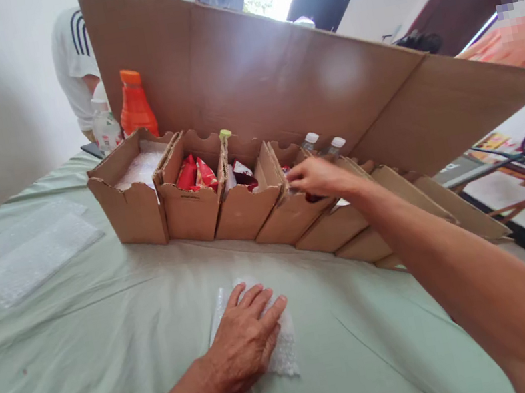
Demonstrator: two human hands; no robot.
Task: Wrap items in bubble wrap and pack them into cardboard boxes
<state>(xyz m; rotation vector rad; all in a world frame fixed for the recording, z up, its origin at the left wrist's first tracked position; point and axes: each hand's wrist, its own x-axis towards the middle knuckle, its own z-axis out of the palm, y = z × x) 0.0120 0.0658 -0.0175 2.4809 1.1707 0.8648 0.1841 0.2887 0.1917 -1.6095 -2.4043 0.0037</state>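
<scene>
My left hand (247, 338) lies flat with its fingers stretched out on a bubble wrap sheet (285, 348) on the cloth. My right hand (317, 176) reaches into a cardboard box (284, 216), the fourth from the left in the row. Its fingers point down behind the box's front wall and are slightly smeared, so whether they hold anything is hidden. Red packets (197, 173) stand in the second box (191, 212). Dark packets (243, 174) sit in the third box (245, 213). White-capped bottles (311, 140) stand just behind my right hand.
Bubble wrap sheets (37, 256) lie at left on the green tablecloth (148, 298). More wrap fills the first box (127, 210). An orange bottle (136, 107) and a clear bottle (105, 126) stand behind it. A tall cardboard panel (240, 71) backs the row. A person in a white sleeve (73, 43) is beyond.
</scene>
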